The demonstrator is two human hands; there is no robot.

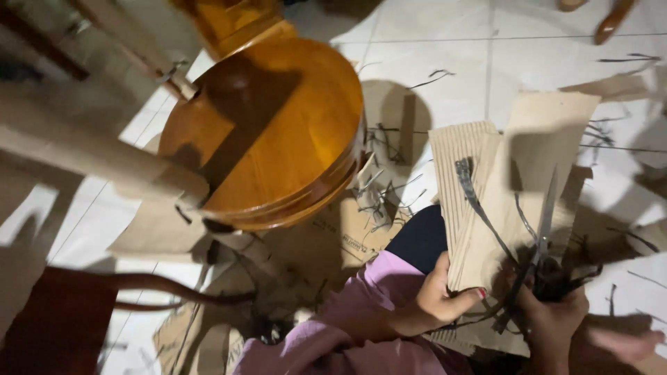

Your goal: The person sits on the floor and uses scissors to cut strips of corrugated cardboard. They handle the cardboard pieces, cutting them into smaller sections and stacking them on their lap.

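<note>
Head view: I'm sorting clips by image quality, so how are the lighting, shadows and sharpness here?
Head view: hard light from one side, casting dark shadows of the round wooden stool and cardboard sheet onto the pale tiled floor; glare on the stool top; the blurred pale shape at left is out of focus; the right hand with scissors sits in dim shadow, the left hand is clearer.

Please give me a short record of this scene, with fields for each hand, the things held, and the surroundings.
left hand: holds the corrugated cardboard sheet by its lower edge
right hand: grip closed on the scissors, blades up against the cardboard
floor: white tiles, thin cardboard strips scattered
nearby: round wooden stool, left of the cardboard
</note>
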